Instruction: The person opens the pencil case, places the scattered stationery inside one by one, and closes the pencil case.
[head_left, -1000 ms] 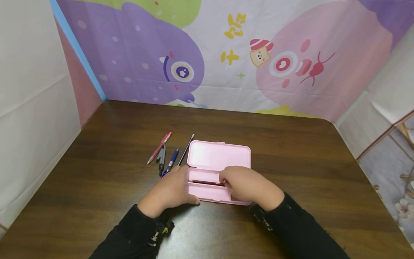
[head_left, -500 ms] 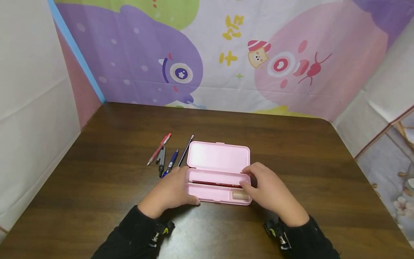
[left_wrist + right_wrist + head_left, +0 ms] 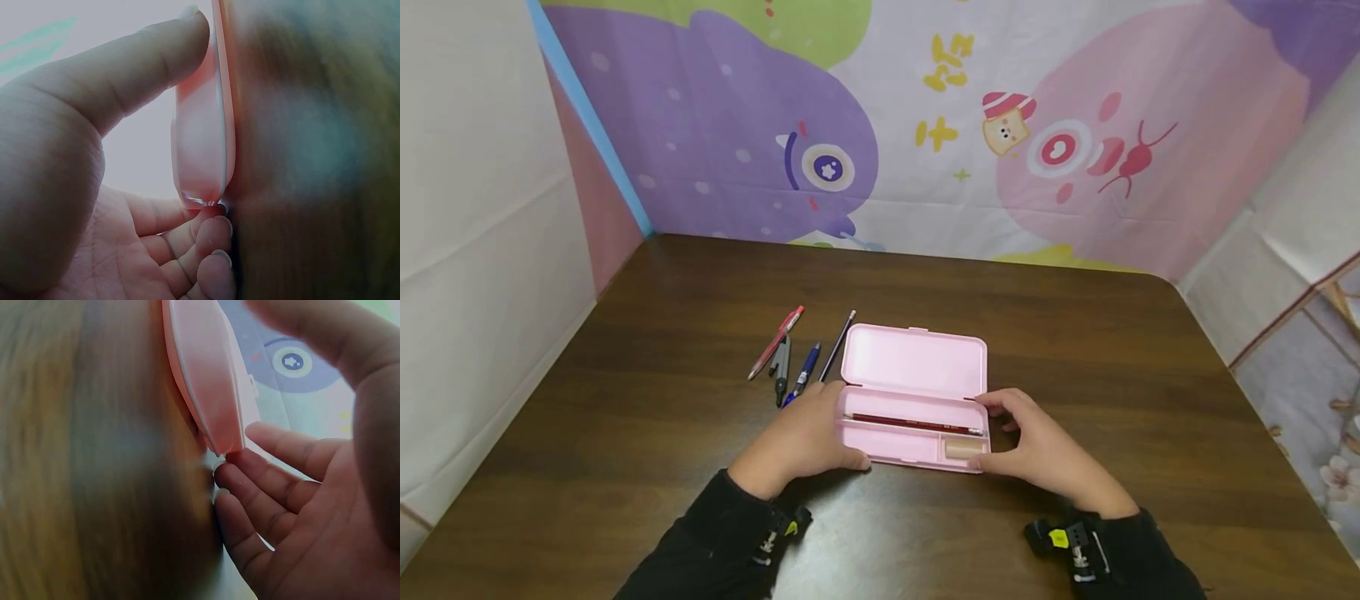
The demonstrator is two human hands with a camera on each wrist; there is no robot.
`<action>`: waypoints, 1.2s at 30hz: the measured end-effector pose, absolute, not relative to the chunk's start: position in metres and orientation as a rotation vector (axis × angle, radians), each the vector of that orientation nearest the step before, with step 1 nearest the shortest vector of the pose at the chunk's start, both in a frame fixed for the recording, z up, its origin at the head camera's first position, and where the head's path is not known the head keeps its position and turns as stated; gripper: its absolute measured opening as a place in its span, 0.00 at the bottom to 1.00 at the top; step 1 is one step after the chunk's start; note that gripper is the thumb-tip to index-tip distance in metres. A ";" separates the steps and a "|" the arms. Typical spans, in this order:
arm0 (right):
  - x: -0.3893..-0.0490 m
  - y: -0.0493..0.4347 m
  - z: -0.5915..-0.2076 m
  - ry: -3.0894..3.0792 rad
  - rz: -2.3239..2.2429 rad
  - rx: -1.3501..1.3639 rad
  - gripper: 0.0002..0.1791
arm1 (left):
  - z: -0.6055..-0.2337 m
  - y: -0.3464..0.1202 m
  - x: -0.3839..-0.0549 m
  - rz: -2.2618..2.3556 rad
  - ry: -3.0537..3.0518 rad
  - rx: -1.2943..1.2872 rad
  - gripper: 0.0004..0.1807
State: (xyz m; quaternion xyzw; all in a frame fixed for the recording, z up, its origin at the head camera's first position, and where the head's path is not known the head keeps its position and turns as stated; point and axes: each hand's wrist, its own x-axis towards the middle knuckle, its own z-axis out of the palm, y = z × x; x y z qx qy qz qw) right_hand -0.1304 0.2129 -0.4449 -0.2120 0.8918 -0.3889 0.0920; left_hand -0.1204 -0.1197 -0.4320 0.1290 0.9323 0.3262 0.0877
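Observation:
A pink pencil case [image 3: 887,447] lies with its lid [image 3: 914,360] laid back on the table. A dark red pencil [image 3: 913,423] rests in its long rear compartment, and a beige eraser-like block [image 3: 962,449] fills the small front right one. My left hand [image 3: 801,432] grips the left end, thumb at the front corner and fingers behind. In the left wrist view, the thumb presses the case's side [image 3: 201,137]. My right hand [image 3: 1037,446] spans the right end, thumb at the front corner and fingers at the hinge corner. In the right wrist view, its fingertips [image 3: 234,478] meet the case's corner.
Left of the case lie a red pen [image 3: 777,342], a grey drawing compass [image 3: 782,371], a blue pen [image 3: 805,371] and a dark pencil [image 3: 837,346]. The wooden table [image 3: 647,400] ends at a cartoon-printed cloth backdrop [image 3: 917,208].
My right hand has let go of the red pencil inside the case and moved right to the case's right end, uncovering the beige block. The left hand has stayed at the left end.

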 end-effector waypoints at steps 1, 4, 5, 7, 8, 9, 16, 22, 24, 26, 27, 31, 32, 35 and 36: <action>-0.131 0.213 -0.445 2.648 -1.150 -0.638 0.43 | -0.431 -0.119 -0.120 0.972 2.776 0.383 0.49; -0.132 0.213 -0.447 2.653 -1.121 -0.650 0.45 | -0.431 -0.118 -0.120 0.966 2.778 0.378 0.49; -0.133 0.213 -0.447 2.650 -1.121 -0.654 0.46 | -0.430 -0.118 -0.120 0.965 2.778 0.380 0.49; -0.134 0.213 -0.449 2.641 -1.121 -0.655 0.47 | -0.431 -0.118 -0.120 0.971 2.784 0.401 0.48; -0.135 0.214 -0.450 2.635 -1.124 -0.660 0.47 | -0.431 -0.118 -0.120 0.974 2.787 0.413 0.48; -0.136 0.215 -0.451 2.630 -1.129 -0.665 0.48 | -0.431 -0.118 -0.120 0.983 2.787 0.425 0.48; -0.140 0.220 -0.456 2.597 -1.156 -0.665 0.48 | -0.425 -0.126 -0.122 1.048 2.724 0.369 0.44; -0.139 0.220 -0.454 2.594 -1.165 -0.663 0.48 | -0.406 -0.157 -0.137 0.920 2.830 0.201 0.34; -0.138 0.220 -0.454 2.598 -1.170 -0.660 0.48 | -0.401 -0.169 -0.148 0.865 2.914 0.191 0.31; -0.138 0.221 -0.454 2.601 -1.175 -0.661 0.48 | -0.398 -0.180 -0.159 0.786 2.982 0.183 0.28; -0.138 0.221 -0.454 2.601 -1.178 -0.663 0.48 | -0.398 -0.186 -0.165 0.743 3.009 0.180 0.27; -0.139 0.222 -0.455 2.605 -1.177 -0.670 0.48 | -0.400 -0.206 -0.185 0.551 3.059 0.200 0.24; -0.139 0.222 -0.456 2.603 -1.178 -0.669 0.48 | -0.402 -0.210 -0.189 0.514 3.061 0.212 0.23; -0.140 0.222 -0.457 2.599 -1.178 -0.665 0.48 | -0.408 -0.219 -0.197 0.431 3.054 0.249 0.21; -0.140 0.222 -0.457 2.599 -1.179 -0.663 0.47 | -0.409 -0.221 -0.199 0.426 3.044 0.257 0.20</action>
